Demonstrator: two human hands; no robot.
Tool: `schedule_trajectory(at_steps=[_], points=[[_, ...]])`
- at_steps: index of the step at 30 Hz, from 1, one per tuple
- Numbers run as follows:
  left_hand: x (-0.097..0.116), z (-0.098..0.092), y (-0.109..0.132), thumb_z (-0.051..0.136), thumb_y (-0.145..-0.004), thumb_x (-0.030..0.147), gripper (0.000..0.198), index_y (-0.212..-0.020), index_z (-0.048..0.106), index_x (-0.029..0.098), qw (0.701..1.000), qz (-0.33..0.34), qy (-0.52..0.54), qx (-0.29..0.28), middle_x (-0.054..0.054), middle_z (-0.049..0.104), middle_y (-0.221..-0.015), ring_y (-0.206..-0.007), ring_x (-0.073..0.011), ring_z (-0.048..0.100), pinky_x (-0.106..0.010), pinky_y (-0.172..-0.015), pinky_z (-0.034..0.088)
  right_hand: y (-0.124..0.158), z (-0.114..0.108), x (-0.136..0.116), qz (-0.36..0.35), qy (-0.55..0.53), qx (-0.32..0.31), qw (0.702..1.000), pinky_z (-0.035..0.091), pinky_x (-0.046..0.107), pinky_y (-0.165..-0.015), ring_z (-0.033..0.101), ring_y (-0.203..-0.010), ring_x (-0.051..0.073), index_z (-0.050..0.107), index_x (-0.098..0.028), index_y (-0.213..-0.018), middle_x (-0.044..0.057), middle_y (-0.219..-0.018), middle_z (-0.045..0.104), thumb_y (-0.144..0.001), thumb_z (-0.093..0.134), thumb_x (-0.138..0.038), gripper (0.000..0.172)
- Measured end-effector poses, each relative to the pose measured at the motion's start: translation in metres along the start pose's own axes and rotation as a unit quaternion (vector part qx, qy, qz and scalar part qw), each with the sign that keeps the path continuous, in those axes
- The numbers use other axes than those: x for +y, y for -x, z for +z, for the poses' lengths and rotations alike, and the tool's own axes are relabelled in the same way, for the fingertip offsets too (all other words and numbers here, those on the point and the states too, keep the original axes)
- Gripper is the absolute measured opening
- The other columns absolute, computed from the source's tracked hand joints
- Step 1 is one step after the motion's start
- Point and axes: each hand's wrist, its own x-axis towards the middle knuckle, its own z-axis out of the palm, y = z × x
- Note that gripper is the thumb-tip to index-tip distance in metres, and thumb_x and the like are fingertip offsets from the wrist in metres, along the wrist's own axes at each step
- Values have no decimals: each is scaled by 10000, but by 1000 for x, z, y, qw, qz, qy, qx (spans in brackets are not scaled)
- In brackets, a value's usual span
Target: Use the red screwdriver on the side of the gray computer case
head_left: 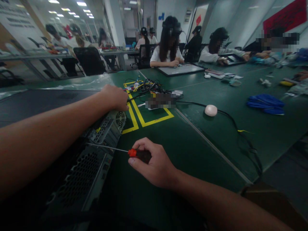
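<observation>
My right hand (156,163) is wrapped round a screwdriver (143,156) with a red and black handle. Its long thin shaft points left, to the rear panel of a computer case (96,147). The tip is lost in the dark near that panel. My left hand (114,98) is closed over the far top corner of the case, above a round fan grille (120,118). Its fingertips are mostly hidden. My left forearm crosses over the case and covers part of it.
Beyond the case lies a tangle of cables (151,86) by yellow tape marks (156,122). A pale rounded object (211,110), a black cable (233,120) and a blue bundle (266,104) lie on the green table (192,160). Several people sit farther back.
</observation>
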Motion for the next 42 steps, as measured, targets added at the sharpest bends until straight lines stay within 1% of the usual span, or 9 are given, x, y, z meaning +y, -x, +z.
schedule_trajectory(at_steps=[2, 8, 12, 19, 23, 29, 34, 39, 42], points=[[0, 1, 0, 604, -942, 558, 660, -1446, 788, 176, 1000, -1, -9, 1, -238, 789, -1432, -1289, -446, 731, -562, -1063, 570, 0, -1, 0, -1, -8, -7, 1000, 466, 270, -639, 587, -650, 135, 659, -233, -1026, -47, -771, 640, -948, 774, -316, 162], [-1, 2, -5, 677, -885, 585, 660, -1425, 813, 231, 1000, -8, 26, -9, -234, 796, -1418, -1332, -475, 709, -563, -1092, 547, -1, -2, -2, -2, -7, -4, 1000, 459, 268, -640, 585, -657, 133, 661, -233, -1012, -48, -769, 637, -953, 774, -303, 145], [-2, 2, -5, 702, -857, 602, 660, -1398, 831, 247, 999, -8, 38, -4, -242, 802, -1397, -1316, -500, 706, -610, -1088, 542, -1, -2, -3, -9, -17, -9, 1000, 458, 266, -641, 587, -664, 133, 660, -228, -1016, -44, -782, 638, -960, 767, -300, 140], [-5, 6, -8, 712, -834, 627, 663, -1400, 827, 301, 999, 0, 51, 14, -206, 840, -1317, -1296, -472, 715, -586, -1072, 558, 0, -3, -3, -6, -4, -8, 1000, 462, 271, -651, 597, -671, 136, 666, -231, -1011, -44, -788, 644, -952, 773, -306, 143], [-3, 3, -6, 717, -847, 598, 642, -1388, 836, 273, 999, -7, 51, 2, -220, 820, -1366, -1320, -484, 707, -583, -1098, 543, -1, -2, -3, -5, -2, -9, 1000, 461, 267, -651, 601, -681, 137, 671, -228, -1026, -40, -800, 651, -956, 777, -303, 147], [-1, 1, -4, 674, -888, 538, 618, -1419, 816, 255, 1000, -12, 24, -7, -209, 824, -1364, -1319, -457, 717, -544, -1088, 554, -2, -1, 0, -18, -16, -5, 1000, 455, 278, -657, 593, -668, 135, 670, -221, -1014, -42, -791, 643, -954, 777, -284, 138], [-2, 5, -8, 697, -876, 548, 627, -1409, 824, 243, 999, -10, 33, 3, -231, 809, -1392, -1306, -481, 722, -583, -1087, 554, -2, -3, 1, -22, -21, -7, 1000, 451, 276, -640, 590, -661, 133, 674, -218, -1015, -43, -789, 639, -955, 783, -287, 142], [-2, 5, -8, 659, -896, 572, 662, -1428, 812, 210, 1000, -7, 10, -5, -243, 805, -1389, -1295, -472, 723, -555, -1058, 563, -1, -3, 0, -14, -15, -6, 1000, 461, 279, -655, 609, -683, 139, 681, -221, -1033, -34, -809, 658, -962, 773, -302, 141], [-3, 5, -8, 654, -896, 570, 655, -1434, 808, 231, 1000, -7, 9, -3, -225, 810, -1391, -1295, -458, 722, -546, -1058, 562, -1, -2, 1, -13, -12, -5, 1000, 461, 280, -658, 602, -676, 138, 682, -224, -1024, -39, -795, 651, -956, 779, -307, 144]])
